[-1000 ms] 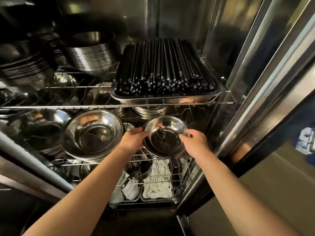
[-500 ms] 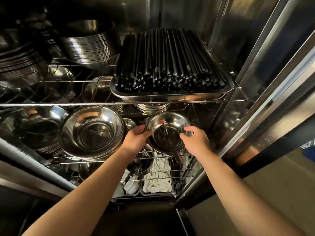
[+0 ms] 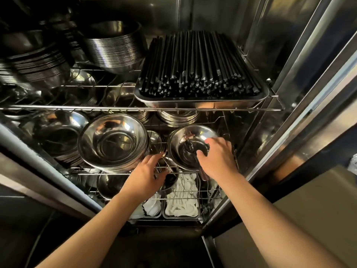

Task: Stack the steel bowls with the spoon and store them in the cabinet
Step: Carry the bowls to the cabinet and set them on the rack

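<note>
Steel cabinet (image 3: 301, 78) shelves are crowded; the stacked bowls (image 3: 180, 141) with spoon (image 3: 190, 149) sit on the middle rack. Storing looks nearly done: right hand (image 3: 217, 157) grips the rim, left hand (image 3: 148, 171) open beside, letting go remains

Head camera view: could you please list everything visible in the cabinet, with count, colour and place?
Chopsticks: many, black, in tray, top shelf right.
Tray: one, steel, top shelf right.
Bowl stacks: several, steel, top shelf left.
Large bowl: one stack, steel, middle shelf centre.
Small bowl: one, steel, middle shelf right, spoon inside.
White items: count unclear, bottom trays.
Left hand: open, off the bowl.
Right hand: gripping small bowl's rim.
</note>
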